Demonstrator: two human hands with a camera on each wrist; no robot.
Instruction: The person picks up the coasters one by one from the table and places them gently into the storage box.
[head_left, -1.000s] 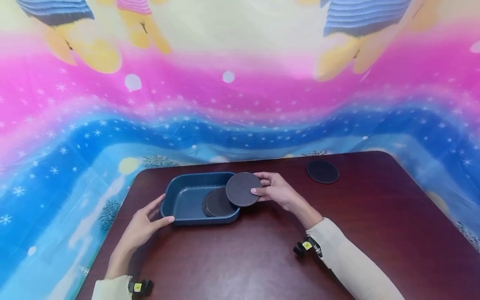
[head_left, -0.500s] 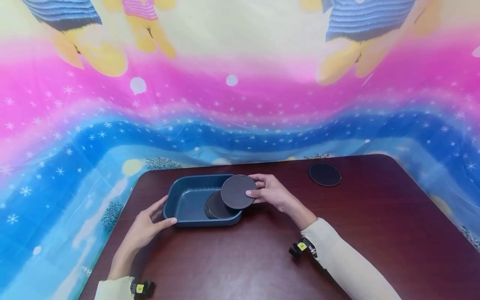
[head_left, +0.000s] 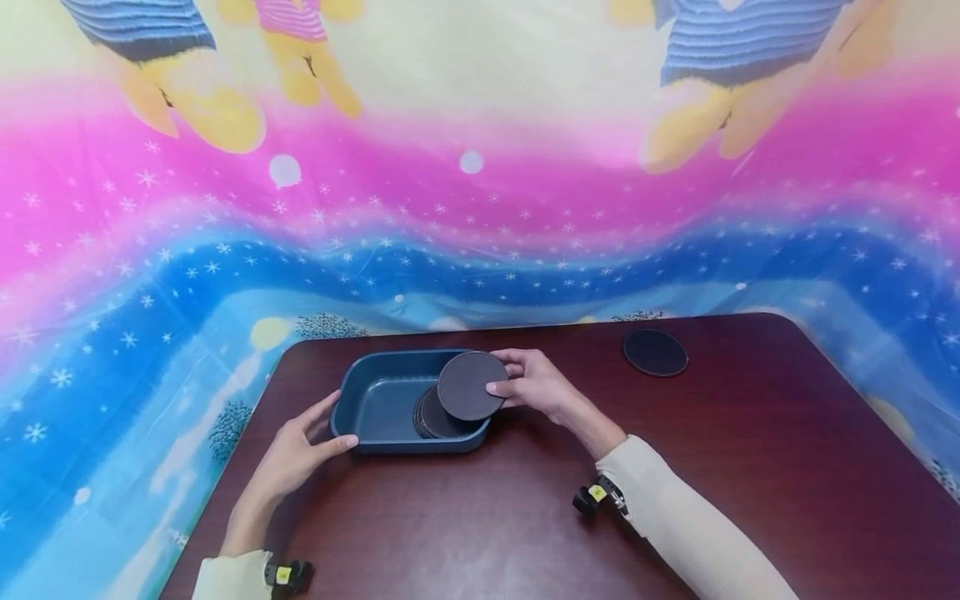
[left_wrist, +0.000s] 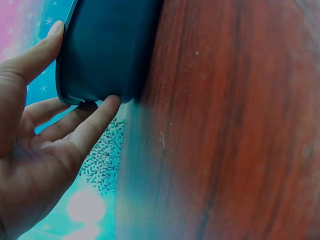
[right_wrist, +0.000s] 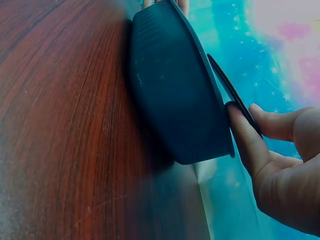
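Observation:
A dark teal rectangular plastic bin point(head_left: 375, 408) sits on the table. My left hand point(head_left: 294, 454) holds its left end, thumb at the rim and fingers against the end wall; the left wrist view shows these fingertips point(left_wrist: 114, 100) on the wall. Inside the bin's right end lies a stack of round dark brown coasters point(head_left: 435, 414), partly covered. Over that stack, my right hand point(head_left: 540, 387) pinches another coaster point(head_left: 471, 385) at its right edge, thumb on top. Seen from the right wrist, the held coaster point(right_wrist: 232, 90) tilts just above the bin's rim.
One more round dark coaster point(head_left: 656, 352) lies alone on the reddish-brown wooden table point(head_left: 480, 517), toward the back right. A printed cloth backdrop point(head_left: 480, 208) hangs behind the table and along its sides.
My right hand has moved slightly left with the coaster, so it covers more of the stack in the bin. My left hand keeps its hold at the bin's left end.

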